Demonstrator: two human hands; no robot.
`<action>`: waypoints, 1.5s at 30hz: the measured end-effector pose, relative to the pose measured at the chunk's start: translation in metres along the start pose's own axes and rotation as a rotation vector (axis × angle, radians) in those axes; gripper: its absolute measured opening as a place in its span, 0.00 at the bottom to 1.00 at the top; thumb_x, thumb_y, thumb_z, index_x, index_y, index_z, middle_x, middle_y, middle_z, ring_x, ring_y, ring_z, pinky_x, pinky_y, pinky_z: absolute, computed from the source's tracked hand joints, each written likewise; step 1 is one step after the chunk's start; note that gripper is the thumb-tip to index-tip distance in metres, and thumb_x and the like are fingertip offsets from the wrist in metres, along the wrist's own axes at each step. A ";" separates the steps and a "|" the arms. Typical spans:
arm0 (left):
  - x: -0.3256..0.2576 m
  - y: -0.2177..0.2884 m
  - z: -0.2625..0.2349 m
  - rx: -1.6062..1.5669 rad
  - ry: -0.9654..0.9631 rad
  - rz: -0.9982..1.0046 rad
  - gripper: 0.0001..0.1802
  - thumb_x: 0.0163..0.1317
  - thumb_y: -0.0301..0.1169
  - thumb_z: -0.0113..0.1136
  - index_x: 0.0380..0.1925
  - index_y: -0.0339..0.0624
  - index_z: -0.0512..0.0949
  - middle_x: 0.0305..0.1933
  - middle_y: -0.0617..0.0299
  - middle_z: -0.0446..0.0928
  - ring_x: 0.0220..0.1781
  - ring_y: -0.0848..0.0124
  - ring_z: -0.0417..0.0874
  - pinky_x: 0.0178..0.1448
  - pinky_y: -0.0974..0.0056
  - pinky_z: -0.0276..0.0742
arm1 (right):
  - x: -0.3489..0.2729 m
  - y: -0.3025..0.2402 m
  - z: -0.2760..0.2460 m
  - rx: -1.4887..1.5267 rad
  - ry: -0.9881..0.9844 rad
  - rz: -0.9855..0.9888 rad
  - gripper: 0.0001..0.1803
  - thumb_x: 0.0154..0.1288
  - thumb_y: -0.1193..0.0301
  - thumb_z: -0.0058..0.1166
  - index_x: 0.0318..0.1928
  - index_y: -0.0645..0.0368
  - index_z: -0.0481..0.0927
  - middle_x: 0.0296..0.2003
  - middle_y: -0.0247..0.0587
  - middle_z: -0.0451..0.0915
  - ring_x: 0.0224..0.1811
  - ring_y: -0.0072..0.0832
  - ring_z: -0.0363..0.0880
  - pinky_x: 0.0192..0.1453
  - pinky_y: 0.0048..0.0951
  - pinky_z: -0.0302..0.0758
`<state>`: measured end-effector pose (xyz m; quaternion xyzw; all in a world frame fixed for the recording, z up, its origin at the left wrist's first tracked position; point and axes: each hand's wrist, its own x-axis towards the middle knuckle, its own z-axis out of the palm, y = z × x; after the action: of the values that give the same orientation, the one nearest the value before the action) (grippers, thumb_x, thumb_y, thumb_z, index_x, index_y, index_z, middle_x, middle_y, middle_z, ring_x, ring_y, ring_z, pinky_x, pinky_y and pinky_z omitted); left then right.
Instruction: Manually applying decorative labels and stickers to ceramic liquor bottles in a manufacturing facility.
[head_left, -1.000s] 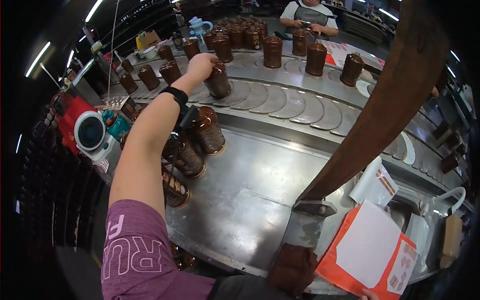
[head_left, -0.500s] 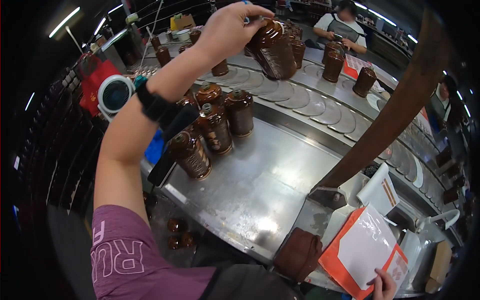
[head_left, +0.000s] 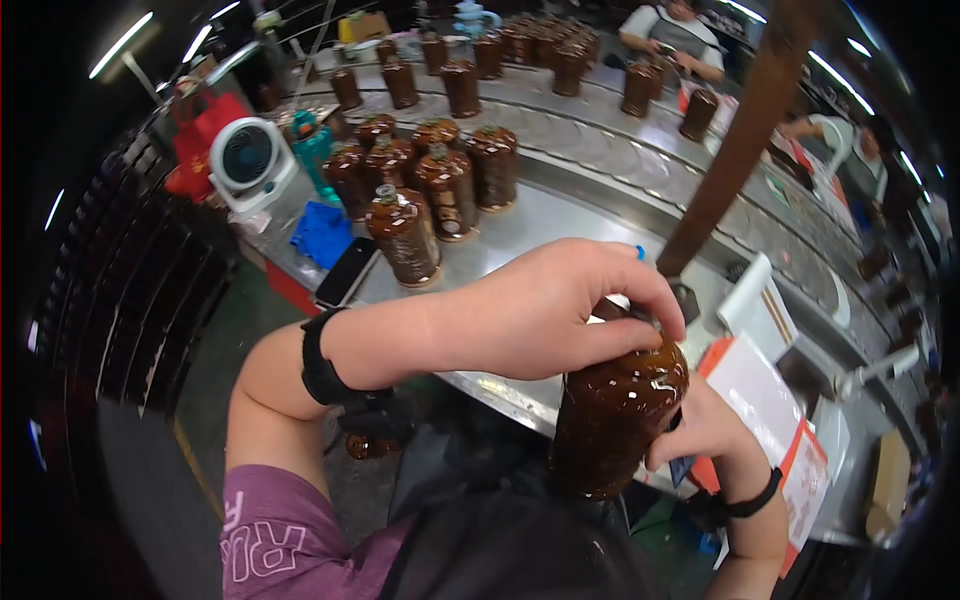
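Note:
A glossy brown bottle [head_left: 615,430] hangs tilted close in front of my body. From above, my left hand [head_left: 585,310] grips it at the neck, thumb and fingers closed around the top. My right hand [head_left: 705,430] holds the bottle's right side with the thumb on its surface; the other fingers are mostly hidden behind it. Farther left on the metal table [head_left: 540,230] several similar brown bottles [head_left: 405,240] stand upright in a cluster.
A phone [head_left: 347,272], a blue cloth [head_left: 322,233] and a white fan [head_left: 248,165] lie left. Beyond runs a conveyor [head_left: 600,130] with more bottles. A brown post [head_left: 735,150] rises right, near an orange-edged folder [head_left: 750,385]. A co-worker [head_left: 675,40] sits across.
My left hand has brought a brown bottle from over the conveyor down toward my body. My right hand has left the orange-edged sheet and now holds the bottle's side.

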<state>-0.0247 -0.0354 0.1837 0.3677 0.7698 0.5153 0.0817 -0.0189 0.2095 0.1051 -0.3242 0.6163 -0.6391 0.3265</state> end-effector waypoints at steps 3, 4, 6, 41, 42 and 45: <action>0.016 -0.022 0.020 0.079 0.062 0.059 0.10 0.65 0.24 0.61 0.46 0.40 0.82 0.47 0.61 0.80 0.51 0.73 0.81 0.56 0.67 0.81 | -0.012 0.012 0.009 0.198 0.145 0.103 0.50 0.47 0.64 0.76 0.69 0.63 0.63 0.61 0.43 0.75 0.64 0.32 0.73 0.69 0.37 0.67; 0.026 -0.026 0.024 0.049 0.035 -0.002 0.17 0.65 0.23 0.61 0.54 0.41 0.79 0.48 0.62 0.79 0.53 0.74 0.79 0.55 0.68 0.81 | -0.019 0.022 0.013 0.176 0.194 0.012 0.43 0.54 0.61 0.70 0.67 0.65 0.66 0.58 0.43 0.77 0.61 0.31 0.76 0.66 0.34 0.70; 0.039 -0.041 0.029 -0.102 0.072 -0.167 0.23 0.65 0.22 0.61 0.61 0.41 0.73 0.53 0.61 0.77 0.56 0.74 0.78 0.56 0.69 0.81 | -0.032 0.029 0.013 0.264 0.340 0.151 0.38 0.60 0.57 0.63 0.65 0.67 0.68 0.56 0.44 0.78 0.56 0.29 0.78 0.62 0.31 0.74; -0.010 -0.132 0.115 0.211 0.019 -0.081 0.69 0.45 0.40 0.79 0.72 0.25 0.35 0.65 0.36 0.64 0.62 0.40 0.70 0.64 0.48 0.71 | -0.021 0.041 -0.040 -0.421 0.622 0.626 0.44 0.64 0.38 0.54 0.51 0.77 0.78 0.36 0.55 0.84 0.39 0.37 0.85 0.46 0.31 0.79; -0.012 -0.134 0.117 0.188 0.031 -0.078 0.70 0.45 0.40 0.79 0.73 0.26 0.35 0.65 0.37 0.65 0.62 0.41 0.70 0.64 0.48 0.71 | -0.022 0.042 -0.041 -0.417 0.626 0.625 0.44 0.64 0.38 0.54 0.51 0.77 0.78 0.36 0.55 0.84 0.39 0.37 0.85 0.46 0.31 0.79; -0.010 -0.134 0.119 0.152 0.034 -0.142 0.67 0.45 0.37 0.80 0.75 0.36 0.40 0.67 0.45 0.66 0.63 0.50 0.74 0.64 0.52 0.72 | -0.026 0.043 -0.040 -0.452 0.649 0.607 0.42 0.64 0.39 0.55 0.49 0.76 0.79 0.30 0.55 0.83 0.33 0.39 0.85 0.40 0.34 0.80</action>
<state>-0.0218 0.0186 0.0122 0.3088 0.8321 0.4543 0.0767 -0.0361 0.2524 0.0606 0.0228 0.8758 -0.4335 0.2109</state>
